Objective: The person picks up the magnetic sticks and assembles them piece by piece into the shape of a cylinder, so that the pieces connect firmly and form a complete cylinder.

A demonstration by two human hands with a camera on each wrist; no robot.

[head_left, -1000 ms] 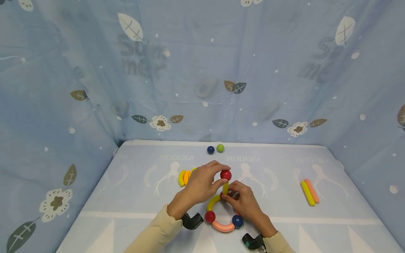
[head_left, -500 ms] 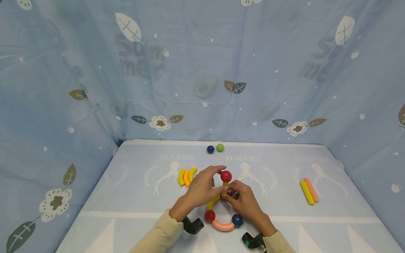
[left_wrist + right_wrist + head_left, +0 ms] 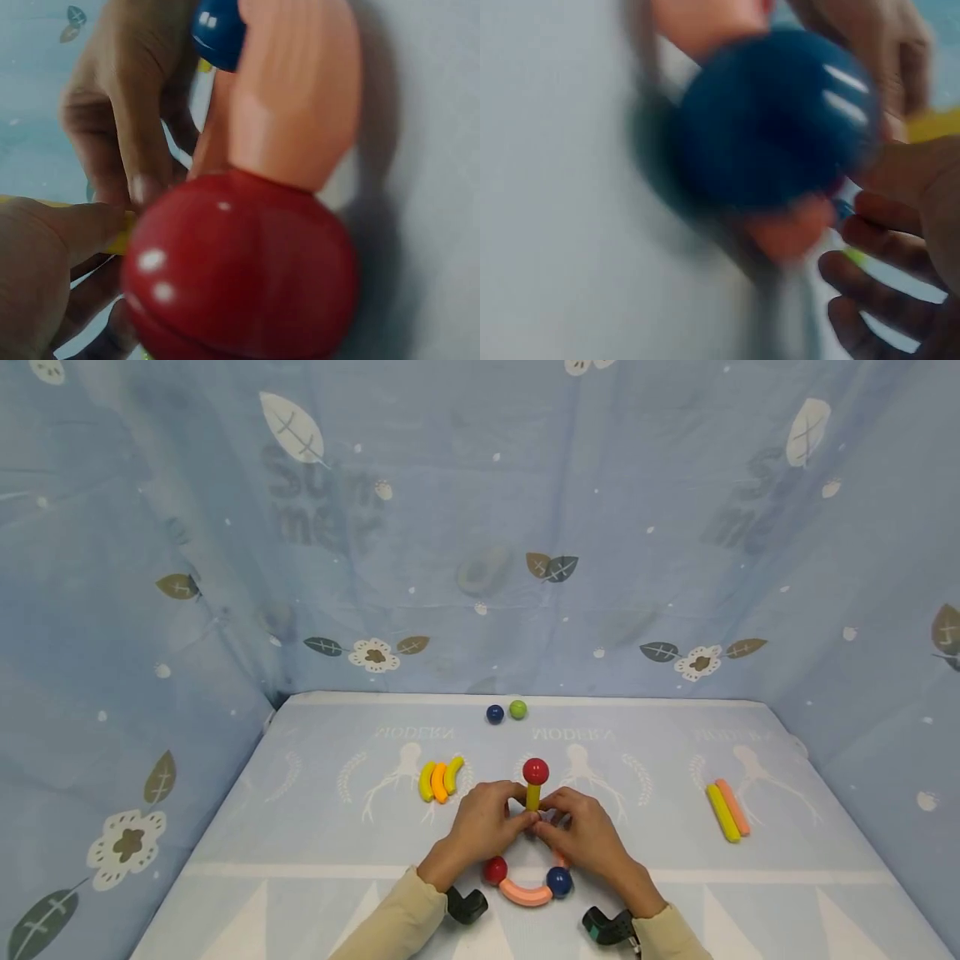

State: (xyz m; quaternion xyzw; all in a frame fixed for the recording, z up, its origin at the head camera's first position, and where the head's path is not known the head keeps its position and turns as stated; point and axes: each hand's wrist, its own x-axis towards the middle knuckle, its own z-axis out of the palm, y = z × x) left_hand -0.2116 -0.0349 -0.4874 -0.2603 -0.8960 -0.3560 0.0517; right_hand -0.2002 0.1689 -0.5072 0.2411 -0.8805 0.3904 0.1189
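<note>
In the head view a straight yellow stick (image 3: pixel 533 797) stands upright, with a red ball (image 3: pixel 536 771) on its top end. My left hand (image 3: pixel 483 818) pinches the stick low down, its thumb in front. Facing it, my right hand (image 3: pixel 585 833) grips at the stick's foot, where fingers largely hide a ball. Nearer me lies the rest of a ring: another red ball (image 3: pixel 495 870), a curved salmon-pink piece (image 3: pixel 525 893) and a blue ball (image 3: pixel 559 882). The ring's yellow curved piece is hidden behind my left hand. Both wrist views are partly blurred.
Several curved pieces, yellow and orange (image 3: pixel 439 783), lie behind my left hand. At the table's far edge sit a dark blue ball (image 3: pixel 495 714) and a green ball (image 3: pixel 517 709). Yellow (image 3: pixel 722 812) and salmon-pink (image 3: pixel 732 807) straight sticks lie side by side on the right.
My left hand has let go of the top red ball and moved down to the stick's lower part. The right hand has stayed at the foot.
</note>
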